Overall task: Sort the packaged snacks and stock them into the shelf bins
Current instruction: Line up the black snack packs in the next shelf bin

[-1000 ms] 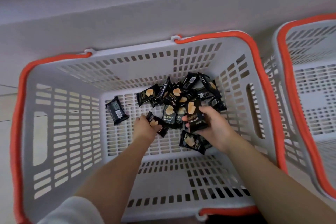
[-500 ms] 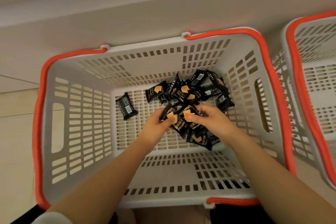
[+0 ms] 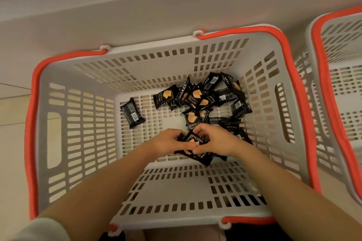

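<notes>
- A pale sleeve point(image 3: 39, 229) covers the left arm at the lower left corner.
- The grey basket point(image 3: 58, 143) with an orange rim sits on the floor; both arms reach down into it.
- 1 lone packet point(image 3: 133, 113) lies barcode-up on the basket floor, well apart from the left hand, up and to its left.
- The left hand point(image 3: 168, 143) has its fingers curled round a bunch of black packets point(image 3: 193, 141), thumb touching the right thumb.
- The bunch sits between the 2 hands; some packet ends point(image 3: 203, 157) stick out below the thumbs.
- The right hand point(image 3: 215, 141) curls its fingers over the same bunch from the other side.
- A loose pile point(image 3: 201, 96) of black packets with orange pictures lies just beyond both hands, stretching to the far right of the basket floor; a few more packets point(image 3: 242, 136) lie just right of the right hand.
- A 2nd basket point(image 3: 321, 60) of the same kind stands just right of the first, well apart from the right hand.
</notes>
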`<state>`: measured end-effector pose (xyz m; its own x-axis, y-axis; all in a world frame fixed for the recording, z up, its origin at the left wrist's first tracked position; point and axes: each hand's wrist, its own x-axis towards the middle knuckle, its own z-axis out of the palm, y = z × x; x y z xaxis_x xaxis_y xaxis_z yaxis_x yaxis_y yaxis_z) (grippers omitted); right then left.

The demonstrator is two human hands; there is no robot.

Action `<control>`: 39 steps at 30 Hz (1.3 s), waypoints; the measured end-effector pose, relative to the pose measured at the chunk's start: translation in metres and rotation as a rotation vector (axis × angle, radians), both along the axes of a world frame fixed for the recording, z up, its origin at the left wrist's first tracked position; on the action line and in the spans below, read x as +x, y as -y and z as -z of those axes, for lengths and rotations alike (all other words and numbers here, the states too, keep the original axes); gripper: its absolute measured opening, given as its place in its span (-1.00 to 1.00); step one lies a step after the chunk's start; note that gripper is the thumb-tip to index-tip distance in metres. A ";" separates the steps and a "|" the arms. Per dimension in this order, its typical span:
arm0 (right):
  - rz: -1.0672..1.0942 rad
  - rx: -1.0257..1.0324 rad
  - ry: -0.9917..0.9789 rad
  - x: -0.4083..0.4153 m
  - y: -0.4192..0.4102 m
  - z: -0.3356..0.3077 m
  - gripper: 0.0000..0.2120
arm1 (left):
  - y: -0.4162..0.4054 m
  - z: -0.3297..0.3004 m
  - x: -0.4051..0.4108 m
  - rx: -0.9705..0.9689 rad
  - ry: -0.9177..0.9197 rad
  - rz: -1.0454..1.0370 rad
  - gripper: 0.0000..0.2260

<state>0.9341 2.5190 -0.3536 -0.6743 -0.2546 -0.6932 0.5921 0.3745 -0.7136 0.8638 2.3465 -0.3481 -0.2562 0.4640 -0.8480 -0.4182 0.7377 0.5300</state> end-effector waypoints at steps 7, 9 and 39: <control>-0.327 0.568 -0.141 0.001 -0.013 0.014 -0.59 | 0.026 0.015 -0.013 -0.283 -0.418 -0.007 -0.74; -0.433 0.697 -0.139 0.004 -0.011 0.020 -0.63 | 0.034 0.018 -0.014 -0.300 -0.486 -0.015 -0.73; -0.549 0.548 -0.677 -0.001 0.027 0.002 -0.27 | 0.031 0.006 -0.010 -0.063 0.143 -0.135 -0.66</control>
<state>0.9326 2.4920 -0.3552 -0.8527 -0.4088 -0.3252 -0.2213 0.8466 -0.4840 0.8535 2.3157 -0.3544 -0.1874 0.3787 -0.9064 -0.5833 0.6995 0.4128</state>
